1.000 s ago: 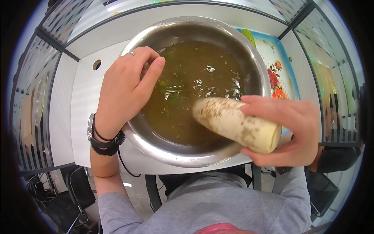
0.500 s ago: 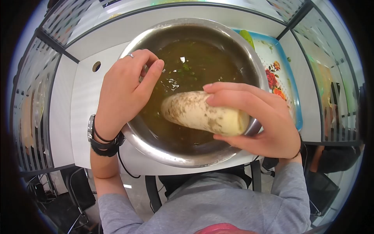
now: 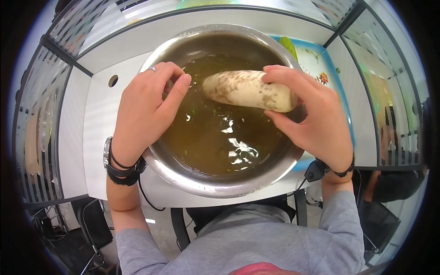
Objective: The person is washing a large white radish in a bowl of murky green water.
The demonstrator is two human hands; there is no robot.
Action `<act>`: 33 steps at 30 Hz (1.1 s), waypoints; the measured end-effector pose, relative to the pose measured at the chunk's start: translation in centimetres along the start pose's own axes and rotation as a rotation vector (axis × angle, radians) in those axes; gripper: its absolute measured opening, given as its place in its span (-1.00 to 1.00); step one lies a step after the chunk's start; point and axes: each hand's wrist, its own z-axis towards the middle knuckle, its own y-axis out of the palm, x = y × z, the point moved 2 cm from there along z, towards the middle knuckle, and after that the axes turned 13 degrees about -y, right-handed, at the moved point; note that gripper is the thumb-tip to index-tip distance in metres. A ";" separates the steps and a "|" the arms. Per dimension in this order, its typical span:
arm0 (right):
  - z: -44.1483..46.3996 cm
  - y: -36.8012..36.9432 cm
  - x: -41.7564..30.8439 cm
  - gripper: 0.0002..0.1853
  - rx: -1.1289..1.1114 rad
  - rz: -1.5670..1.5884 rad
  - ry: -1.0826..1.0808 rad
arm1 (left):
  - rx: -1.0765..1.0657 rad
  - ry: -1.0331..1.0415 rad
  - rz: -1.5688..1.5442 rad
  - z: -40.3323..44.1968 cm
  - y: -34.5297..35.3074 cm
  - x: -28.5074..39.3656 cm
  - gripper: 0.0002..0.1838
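Note:
My right hand (image 3: 316, 110) grips the thick right end of a white radish (image 3: 250, 89), fingers over the top and thumb below. Brown smudges mark the radish's pale skin. It lies almost level, held above murky water (image 3: 197, 133) in a large steel basin (image 3: 220, 188). My left hand (image 3: 149, 103) is over the basin's left side, a little apart from the radish's left tip. Its fingers curl inward, with the thumb close to the index finger; whatever they hold, if anything, is hidden.
To the right of the basin is a blue-edged floral tray (image 3: 346, 107) with a green vegetable (image 3: 288, 47) at its far end. Low partitions (image 3: 192, 16) enclose the white table (image 3: 98, 123). A black cable (image 3: 145, 195) hangs over its front edge.
My right hand has carried the radish away from me, towards the basin's far side. Bright ripples now show on the water nearer me. My left hand has hardly moved.

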 end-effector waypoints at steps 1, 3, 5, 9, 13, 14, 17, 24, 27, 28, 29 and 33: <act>-0.1 -0.5 0.0 -0.46 0.001 -0.001 0.000 | -0.037 -0.024 0.021 0.0 -0.1 0.1 -0.75; -0.5 -1.5 0.1 -0.47 0.017 -0.036 -0.017 | -0.034 -0.022 0.021 -0.1 -0.1 0.2 -0.75; -0.9 -2.7 0.0 -0.48 0.001 -0.080 -0.059 | -0.048 -0.040 0.025 0.0 -0.1 0.2 -0.75; -1.8 -4.9 -1.3 -0.45 -0.157 0.080 -0.165 | -0.051 -0.034 0.024 0.0 -0.1 0.2 -0.76; -2.3 -4.4 -2.0 -0.50 -0.204 0.110 -0.316 | -0.042 -0.024 0.043 -0.1 0.0 0.3 -0.78; -2.6 -4.3 -2.1 -0.51 -0.195 0.161 -0.332 | -0.043 -0.024 0.052 -0.1 -0.1 0.4 -0.78; -2.3 -4.1 -2.1 -0.51 -0.183 0.248 -0.354 | -0.052 -0.032 0.060 -0.1 -0.2 0.5 -0.78; -0.6 -2.3 -1.0 -0.36 -0.087 0.334 -0.217 | 0.049 0.054 0.005 0.0 0.2 0.2 -0.74; 0.1 -0.4 -0.2 -0.37 -0.030 0.345 -0.199 | -0.045 -0.020 0.045 -0.1 0.0 0.3 -0.79; 0.1 0.0 -0.1 -0.40 -0.032 0.346 -0.193 | -0.046 -0.015 0.049 -0.1 0.0 0.3 -0.79; 0.2 0.4 -0.1 -0.40 -0.032 0.347 -0.193 | -0.046 -0.010 0.052 -0.1 0.0 0.3 -0.79; 0.5 0.9 0.3 -0.44 -0.038 0.218 -0.182 | -0.053 0.015 0.018 0.0 0.1 0.3 -0.78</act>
